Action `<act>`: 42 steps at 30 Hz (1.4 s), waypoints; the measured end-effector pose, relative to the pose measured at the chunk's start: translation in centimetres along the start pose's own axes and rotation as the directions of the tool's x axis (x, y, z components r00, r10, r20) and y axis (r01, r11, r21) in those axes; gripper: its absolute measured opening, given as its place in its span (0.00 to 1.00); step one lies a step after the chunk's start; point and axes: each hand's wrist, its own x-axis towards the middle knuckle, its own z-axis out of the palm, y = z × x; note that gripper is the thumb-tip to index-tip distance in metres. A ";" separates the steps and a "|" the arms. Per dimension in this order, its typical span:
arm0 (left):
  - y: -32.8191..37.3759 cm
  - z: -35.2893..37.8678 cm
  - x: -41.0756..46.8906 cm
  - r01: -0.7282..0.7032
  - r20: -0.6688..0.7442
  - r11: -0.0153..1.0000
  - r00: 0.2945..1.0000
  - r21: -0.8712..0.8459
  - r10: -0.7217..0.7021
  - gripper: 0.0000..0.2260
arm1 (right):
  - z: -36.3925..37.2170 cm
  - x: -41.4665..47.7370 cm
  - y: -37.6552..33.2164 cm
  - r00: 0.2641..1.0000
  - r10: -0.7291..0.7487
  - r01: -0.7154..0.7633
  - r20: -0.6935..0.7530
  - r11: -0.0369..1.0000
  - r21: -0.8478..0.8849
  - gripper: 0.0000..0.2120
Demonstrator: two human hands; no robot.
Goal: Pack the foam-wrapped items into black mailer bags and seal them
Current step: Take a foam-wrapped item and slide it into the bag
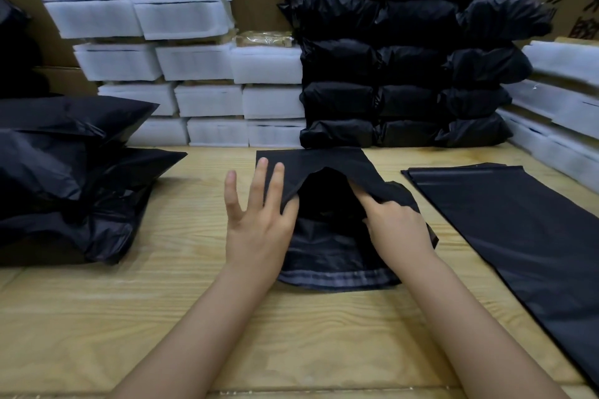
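A black mailer bag (327, 246) lies in the middle of the wooden table (181, 311), its mouth held open toward me. My left hand (259, 220) pinches the bag's upper left edge with thumb and forefinger, the other fingers straight. My right hand (395, 227) grips the upper right edge, fingers curled into the plastic. Inside the bag all is dark; I cannot tell whether anything is in it. Foam-wrapped items (207, 100) are stacked white at the back left.
Filled black bags (405, 97) are stacked at the back centre. Flat mailer bags (518, 223) lie at the right. Bulging black bags (64, 178) sit at the left. More foam-wrapped items (560, 107) lean at the far right. Cardboard boxes stand behind.
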 end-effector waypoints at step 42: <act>-1.2 -0.3 1.1 0.381 0.341 0.777 0.912 -0.500 -0.228 0.14 | 2.3 8.8 -1.8 0.777 -0.293 0.071 0.557 0.921 0.384 0.41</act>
